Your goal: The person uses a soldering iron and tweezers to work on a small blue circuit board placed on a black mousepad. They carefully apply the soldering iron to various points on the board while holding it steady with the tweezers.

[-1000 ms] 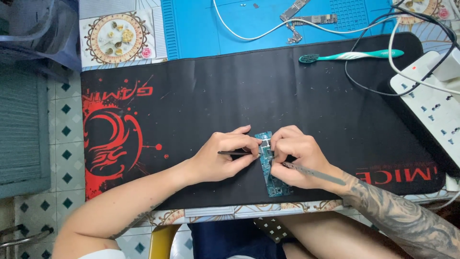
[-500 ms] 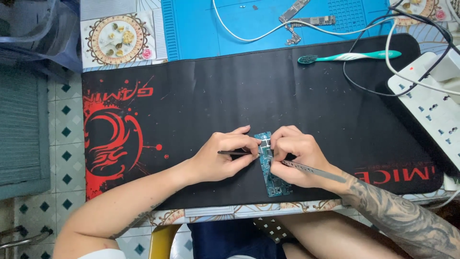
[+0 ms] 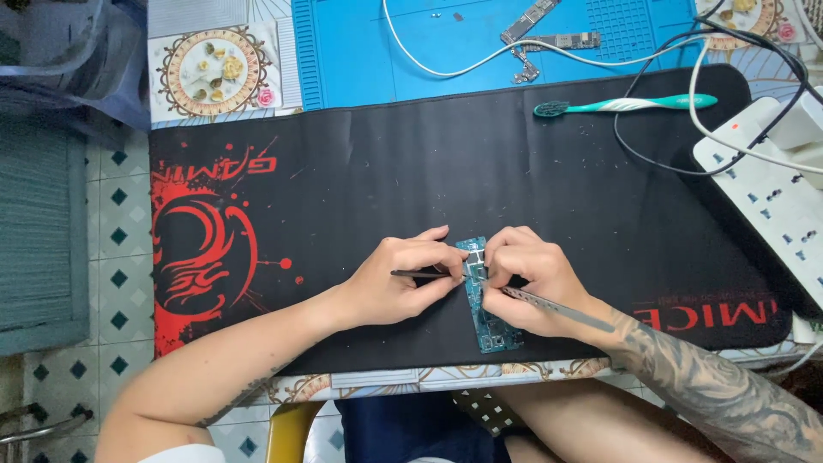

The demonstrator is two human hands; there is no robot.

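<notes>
Left hand (image 3: 399,287) grips thin tool (image 3: 420,274); right hand (image 3: 531,287) holds tweezers (image 3: 557,306) on circuit board (image 3: 487,296), 6 o'clock of mat (image 3: 531,171); board should stay pinned flat.

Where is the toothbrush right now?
In the head view, the teal toothbrush lies at the upper right of the black mat, beside the white power strip.

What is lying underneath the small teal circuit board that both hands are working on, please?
The circuit board lies flat on the black desk mat with red print. The left hand and right hand cover the board's edges, so anything slipped beneath cannot be seen.
</notes>
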